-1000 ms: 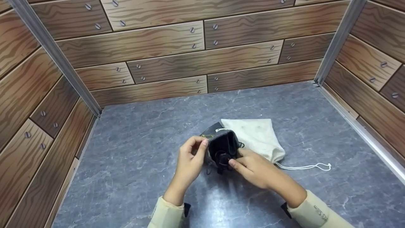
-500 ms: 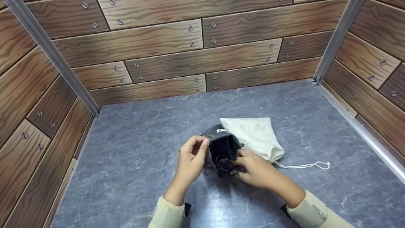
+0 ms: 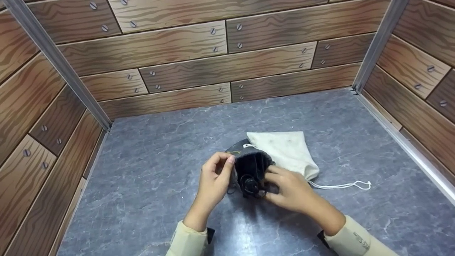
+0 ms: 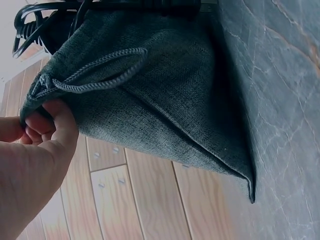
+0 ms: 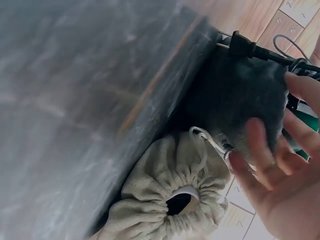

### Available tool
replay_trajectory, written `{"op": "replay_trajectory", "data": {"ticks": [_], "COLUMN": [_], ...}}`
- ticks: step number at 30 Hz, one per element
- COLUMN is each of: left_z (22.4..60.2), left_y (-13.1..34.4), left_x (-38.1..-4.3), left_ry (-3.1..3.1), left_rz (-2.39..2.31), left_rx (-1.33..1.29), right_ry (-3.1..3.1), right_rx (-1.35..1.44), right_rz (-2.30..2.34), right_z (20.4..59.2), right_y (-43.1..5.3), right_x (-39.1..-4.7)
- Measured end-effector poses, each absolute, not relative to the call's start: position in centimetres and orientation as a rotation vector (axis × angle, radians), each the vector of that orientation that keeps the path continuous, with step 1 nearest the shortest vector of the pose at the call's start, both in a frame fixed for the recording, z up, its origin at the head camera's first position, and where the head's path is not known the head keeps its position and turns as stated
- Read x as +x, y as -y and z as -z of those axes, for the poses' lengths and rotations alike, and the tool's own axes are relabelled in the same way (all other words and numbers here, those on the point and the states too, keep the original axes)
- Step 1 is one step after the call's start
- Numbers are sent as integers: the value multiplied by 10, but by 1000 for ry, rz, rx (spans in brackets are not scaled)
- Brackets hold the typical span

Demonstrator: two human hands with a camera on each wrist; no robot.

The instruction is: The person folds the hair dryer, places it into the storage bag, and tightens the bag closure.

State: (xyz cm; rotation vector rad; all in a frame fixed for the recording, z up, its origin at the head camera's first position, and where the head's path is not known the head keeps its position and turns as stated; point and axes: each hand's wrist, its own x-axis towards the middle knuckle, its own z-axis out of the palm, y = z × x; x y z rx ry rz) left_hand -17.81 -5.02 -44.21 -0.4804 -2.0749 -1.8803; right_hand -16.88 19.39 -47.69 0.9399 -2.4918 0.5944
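Observation:
A dark grey drawstring bag [image 3: 254, 156] stands with its mouth toward me, and a bundled black cable [image 3: 251, 185] sits in the opening. At the left of the rim, my left hand [image 3: 215, 179] pinches the cloth between thumb and fingers; the left wrist view shows the bag's grey cord [image 4: 102, 82] looped just beside that grip. My right hand [image 3: 289, 188] is at the right side of the mouth, its fingers spread and loosely bent along the bag, its thumb close to the cable. A two-prong plug [image 5: 242, 45] sticks out past the rim in the right wrist view.
A cream drawstring bag [image 3: 286, 151], its neck gathered, lies right behind the grey one. Its white cord [image 3: 341, 186] trails to the right. Something flat and dark with a yellow line [image 3: 234, 151] pokes out behind. Wood-patterned walls [image 3: 177, 67] enclose the grey marbled table [image 3: 160, 160].
My right hand has let go of the black cable: its thumb has slid down and its fingers have spread. The cable bundle sits slightly lower in the mouth. My left hand keeps its pinch.

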Motion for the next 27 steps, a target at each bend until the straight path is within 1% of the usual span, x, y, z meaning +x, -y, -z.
{"op": "replay_trajectory", "data": {"ticks": [4, 10, 17, 27], "left_z": [442, 442, 442, 445], "left_y": [50, 48, 48, 50], "left_x": [-178, -177, -177, -179], "left_ry": [2076, 2074, 2081, 2080], "left_rz": [1860, 1873, 1884, 1897], "left_rx": [-487, -509, -503, -514], "right_ry": [2270, 2061, 2018, 2053], "right_rx": [1040, 1101, 1183, 1253], "right_rz": [-577, -452, -205, -169], "right_z": [476, 469, 465, 466], "right_y": [-195, -193, -188, -187], "right_x": [-172, -179, -181, -184]}}
